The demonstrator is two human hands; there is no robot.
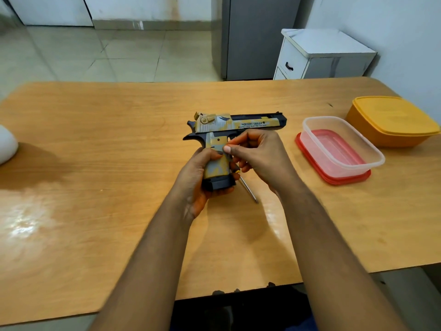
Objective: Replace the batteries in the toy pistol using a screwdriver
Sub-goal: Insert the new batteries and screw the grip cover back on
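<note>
Tan-and-grey toy pistol [229,126]: left hand [200,173] is gripping its handle, barrel pointing rightward; right hand [257,154], holding the screwdriver [248,189], is pinching at the grip panel.

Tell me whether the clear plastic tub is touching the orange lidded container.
Apart. The head view shows a strip of bare wooden table between the clear plastic tub and the orange lidded container.
</note>
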